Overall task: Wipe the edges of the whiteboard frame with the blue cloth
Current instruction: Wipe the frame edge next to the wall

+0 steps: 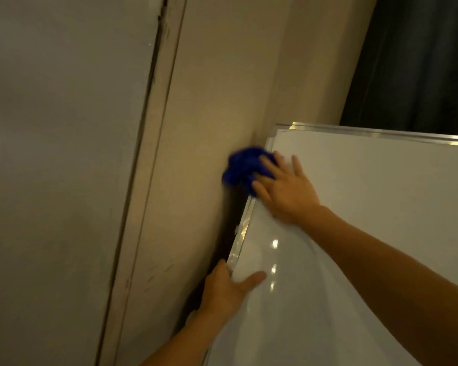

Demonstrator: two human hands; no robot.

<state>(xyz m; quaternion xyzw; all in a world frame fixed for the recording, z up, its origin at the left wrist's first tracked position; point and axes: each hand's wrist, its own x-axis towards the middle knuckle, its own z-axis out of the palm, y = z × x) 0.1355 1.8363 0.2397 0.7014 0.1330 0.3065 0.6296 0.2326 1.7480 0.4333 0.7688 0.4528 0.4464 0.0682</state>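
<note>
The whiteboard frame (pixel 242 228), a shiny metal strip, runs up the left side of the white board (pixel 368 220) and turns along its top, close against a beige wall (pixel 209 101). The blue cloth (pixel 242 169) sits bunched on the frame's left edge near the upper corner, blurred, spilling over toward the wall. The right hand (pixel 283 188) lies flat on it with fingers spread, pressing the cloth to the frame rather than closing around it. Lower down, the left hand (pixel 226 289) grips the same edge, thumb laid across the board's front, the other fingers hidden behind it. A grey panel (pixel 58 154) lies further left; dark curtains (pixel 418 62) hang at the upper right.
</note>
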